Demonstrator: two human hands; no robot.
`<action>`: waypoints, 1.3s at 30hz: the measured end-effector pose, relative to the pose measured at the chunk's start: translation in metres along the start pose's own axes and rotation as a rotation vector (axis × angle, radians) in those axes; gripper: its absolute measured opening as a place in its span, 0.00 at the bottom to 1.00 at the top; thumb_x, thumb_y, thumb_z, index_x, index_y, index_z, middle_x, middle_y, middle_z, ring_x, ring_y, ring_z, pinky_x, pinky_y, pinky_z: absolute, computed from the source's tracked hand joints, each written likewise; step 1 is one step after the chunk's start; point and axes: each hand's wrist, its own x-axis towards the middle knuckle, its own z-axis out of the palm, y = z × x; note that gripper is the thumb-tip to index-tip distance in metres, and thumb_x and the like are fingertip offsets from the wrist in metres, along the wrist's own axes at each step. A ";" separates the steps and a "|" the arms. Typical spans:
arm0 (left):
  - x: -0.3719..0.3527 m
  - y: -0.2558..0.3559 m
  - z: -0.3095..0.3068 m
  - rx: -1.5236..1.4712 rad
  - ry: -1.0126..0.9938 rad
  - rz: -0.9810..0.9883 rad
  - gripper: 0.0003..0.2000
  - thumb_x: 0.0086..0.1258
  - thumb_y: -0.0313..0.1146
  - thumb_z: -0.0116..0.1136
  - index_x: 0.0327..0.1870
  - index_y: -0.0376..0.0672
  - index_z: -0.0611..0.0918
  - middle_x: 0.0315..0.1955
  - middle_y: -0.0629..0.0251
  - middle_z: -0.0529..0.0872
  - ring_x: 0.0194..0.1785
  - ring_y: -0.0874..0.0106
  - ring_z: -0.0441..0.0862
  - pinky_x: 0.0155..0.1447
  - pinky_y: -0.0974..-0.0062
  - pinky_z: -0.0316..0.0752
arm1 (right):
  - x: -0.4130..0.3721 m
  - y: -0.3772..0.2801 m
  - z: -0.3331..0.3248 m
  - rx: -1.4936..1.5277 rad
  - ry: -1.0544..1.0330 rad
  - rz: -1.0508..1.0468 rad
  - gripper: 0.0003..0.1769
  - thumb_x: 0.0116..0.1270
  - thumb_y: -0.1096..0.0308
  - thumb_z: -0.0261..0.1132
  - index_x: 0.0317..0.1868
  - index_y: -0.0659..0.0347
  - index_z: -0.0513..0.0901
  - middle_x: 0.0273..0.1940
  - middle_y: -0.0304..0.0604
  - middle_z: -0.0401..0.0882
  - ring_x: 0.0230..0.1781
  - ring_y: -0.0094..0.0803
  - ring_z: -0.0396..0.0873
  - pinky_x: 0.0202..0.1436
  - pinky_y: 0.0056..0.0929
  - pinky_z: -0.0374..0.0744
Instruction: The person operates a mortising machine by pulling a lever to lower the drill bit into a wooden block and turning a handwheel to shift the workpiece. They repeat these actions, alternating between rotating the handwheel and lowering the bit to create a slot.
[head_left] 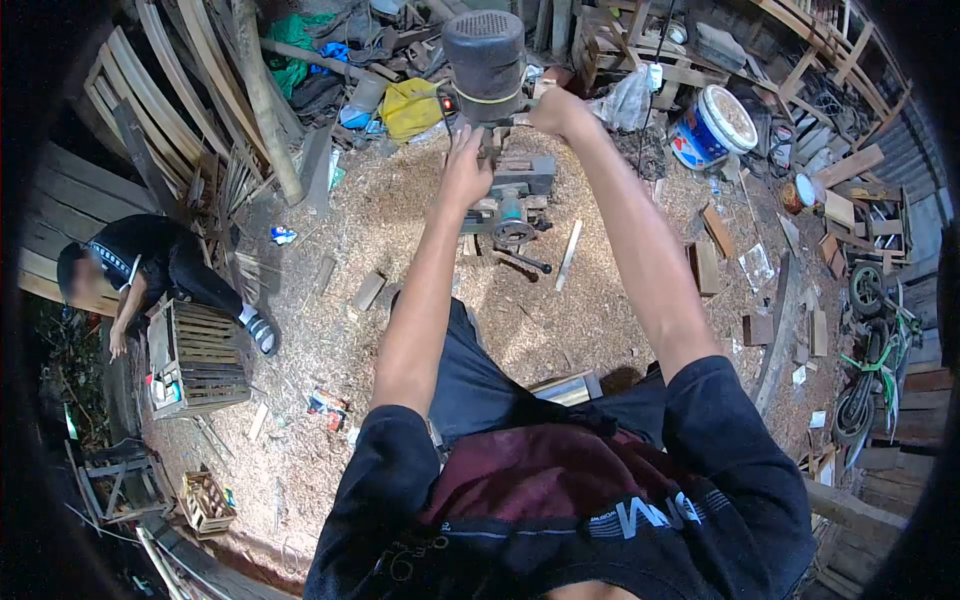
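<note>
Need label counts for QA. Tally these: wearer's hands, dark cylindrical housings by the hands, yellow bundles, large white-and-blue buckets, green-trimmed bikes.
Wearer's hands: 2 (left hand, right hand)
Dark cylindrical housing: 1
Yellow bundle: 1
White-and-blue bucket: 1
Green-trimmed bike: 1
Total: 6

Bright sawdust, dark curving edges

Pale light lies in patches on the sawdust floor (310, 450) below the left grip (466, 172), while the clutter (398, 45) up beyond it is noticeably dimmer. The wide lens bends the planks (150, 105) far left of the left grip, and black fills the corners. The right grip (562, 112) looks slightly soft, and detail smears toward the rim.
</note>
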 end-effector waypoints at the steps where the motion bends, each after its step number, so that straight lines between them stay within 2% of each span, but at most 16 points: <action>1: -0.002 -0.002 0.004 0.001 -0.004 -0.003 0.28 0.65 0.25 0.56 0.69 0.36 0.70 0.70 0.42 0.66 0.75 0.50 0.62 0.77 0.61 0.57 | -0.008 -0.008 -0.006 -0.003 -0.079 0.065 0.16 0.57 0.65 0.59 0.41 0.64 0.88 0.49 0.59 0.83 0.51 0.52 0.83 0.55 0.43 0.80; 8: -0.010 -0.019 0.017 -0.057 -0.013 0.018 0.27 0.63 0.27 0.62 0.65 0.31 0.72 0.68 0.40 0.69 0.73 0.48 0.63 0.75 0.61 0.60 | -0.022 -0.009 0.007 0.132 0.092 0.217 0.18 0.57 0.67 0.63 0.45 0.68 0.86 0.50 0.61 0.82 0.53 0.53 0.82 0.58 0.43 0.80; 9: -0.009 -0.023 0.021 -0.077 -0.028 -0.019 0.30 0.65 0.26 0.61 0.71 0.42 0.69 0.71 0.49 0.68 0.76 0.53 0.61 0.77 0.61 0.56 | -0.027 -0.012 0.003 0.156 0.090 0.239 0.18 0.57 0.67 0.63 0.45 0.69 0.86 0.50 0.62 0.82 0.54 0.53 0.82 0.58 0.43 0.80; 12: -0.007 -0.033 0.027 -0.154 0.014 0.002 0.29 0.66 0.26 0.60 0.70 0.42 0.70 0.70 0.48 0.69 0.75 0.52 0.62 0.77 0.62 0.57 | -0.031 -0.009 0.018 0.231 0.124 0.323 0.19 0.56 0.67 0.64 0.44 0.70 0.86 0.49 0.63 0.82 0.53 0.54 0.82 0.58 0.43 0.79; 15: -0.008 -0.030 0.025 -0.138 0.045 -0.002 0.25 0.64 0.26 0.60 0.64 0.31 0.73 0.66 0.42 0.72 0.71 0.47 0.66 0.75 0.61 0.61 | -0.031 -0.008 0.020 0.226 0.078 0.283 0.19 0.55 0.65 0.64 0.44 0.70 0.86 0.48 0.64 0.82 0.53 0.54 0.82 0.58 0.43 0.79; 17: -0.002 -0.033 0.028 -0.154 0.070 -0.024 0.25 0.64 0.25 0.60 0.64 0.31 0.73 0.66 0.43 0.72 0.71 0.47 0.66 0.74 0.61 0.62 | -0.021 -0.003 0.018 0.191 0.069 0.229 0.20 0.55 0.64 0.64 0.43 0.70 0.86 0.48 0.65 0.82 0.53 0.54 0.82 0.58 0.43 0.79; 21: 0.002 -0.032 0.022 -0.171 0.100 -0.018 0.25 0.63 0.23 0.59 0.64 0.32 0.73 0.65 0.44 0.73 0.71 0.49 0.67 0.73 0.61 0.63 | 0.006 0.010 0.018 0.315 -0.025 0.206 0.25 0.59 0.55 0.60 0.44 0.70 0.86 0.48 0.66 0.82 0.54 0.57 0.80 0.60 0.44 0.77; 24: 0.001 -0.029 0.013 -0.190 0.086 -0.031 0.25 0.66 0.23 0.57 0.67 0.35 0.72 0.68 0.42 0.70 0.74 0.53 0.64 0.76 0.64 0.58 | 0.015 0.015 0.017 0.453 0.162 0.166 0.30 0.62 0.48 0.59 0.46 0.70 0.86 0.48 0.68 0.82 0.56 0.57 0.79 0.62 0.44 0.75; 25: 0.001 -0.028 0.011 -0.176 0.094 -0.025 0.25 0.65 0.23 0.57 0.66 0.33 0.72 0.67 0.42 0.70 0.73 0.52 0.65 0.76 0.63 0.59 | 0.017 0.019 0.009 0.484 0.185 0.144 0.33 0.65 0.44 0.56 0.48 0.71 0.85 0.47 0.68 0.83 0.55 0.57 0.81 0.60 0.42 0.76; 26: -0.004 -0.028 0.008 -0.161 0.099 -0.021 0.26 0.63 0.22 0.57 0.65 0.32 0.72 0.67 0.42 0.71 0.73 0.50 0.65 0.75 0.62 0.61 | 0.017 0.023 0.002 0.632 0.166 0.126 0.32 0.71 0.38 0.54 0.35 0.61 0.88 0.33 0.49 0.85 0.36 0.36 0.82 0.46 0.39 0.77; 28: -0.011 -0.036 0.009 -0.112 0.110 -0.024 0.26 0.63 0.24 0.57 0.65 0.32 0.72 0.66 0.42 0.72 0.71 0.49 0.67 0.74 0.61 0.62 | 0.015 0.015 -0.025 0.747 0.189 0.179 0.35 0.72 0.35 0.50 0.42 0.62 0.87 0.37 0.47 0.84 0.40 0.35 0.82 0.49 0.38 0.77; 31: -0.020 -0.045 0.016 -0.048 0.066 -0.104 0.26 0.64 0.29 0.59 0.65 0.33 0.73 0.64 0.40 0.73 0.70 0.49 0.69 0.74 0.60 0.62 | 0.028 0.013 -0.041 0.930 0.429 0.043 0.35 0.73 0.36 0.51 0.50 0.63 0.84 0.41 0.46 0.84 0.42 0.33 0.81 0.51 0.35 0.77; 34: -0.030 -0.047 0.023 -0.020 -0.033 -0.208 0.25 0.65 0.31 0.58 0.64 0.32 0.74 0.64 0.40 0.74 0.68 0.48 0.71 0.73 0.60 0.63 | 0.075 0.019 -0.035 0.962 0.942 -0.411 0.33 0.74 0.40 0.54 0.30 0.66 0.83 0.20 0.38 0.76 0.21 0.27 0.72 0.27 0.29 0.69; 35: -0.036 -0.059 0.038 0.000 -0.024 -0.179 0.25 0.65 0.32 0.58 0.63 0.32 0.74 0.64 0.40 0.74 0.68 0.48 0.71 0.73 0.60 0.63 | 0.071 0.029 -0.035 1.077 0.662 -0.277 0.28 0.78 0.47 0.52 0.47 0.68 0.80 0.33 0.42 0.81 0.33 0.28 0.77 0.38 0.27 0.73; 38: -0.048 -0.071 0.061 -0.087 -0.211 -0.244 0.28 0.67 0.34 0.58 0.67 0.30 0.69 0.67 0.38 0.68 0.72 0.48 0.64 0.76 0.62 0.59 | 0.077 0.061 0.016 0.778 0.756 -0.078 0.32 0.73 0.41 0.56 0.56 0.64 0.80 0.44 0.46 0.84 0.42 0.33 0.82 0.51 0.31 0.77; 39: -0.058 -0.081 0.078 -0.067 -0.275 -0.244 0.31 0.67 0.33 0.58 0.69 0.29 0.65 0.69 0.37 0.64 0.74 0.48 0.61 0.77 0.62 0.57 | 0.075 0.076 0.052 0.780 0.734 -0.088 0.30 0.72 0.44 0.59 0.56 0.65 0.80 0.44 0.47 0.84 0.44 0.35 0.82 0.52 0.32 0.78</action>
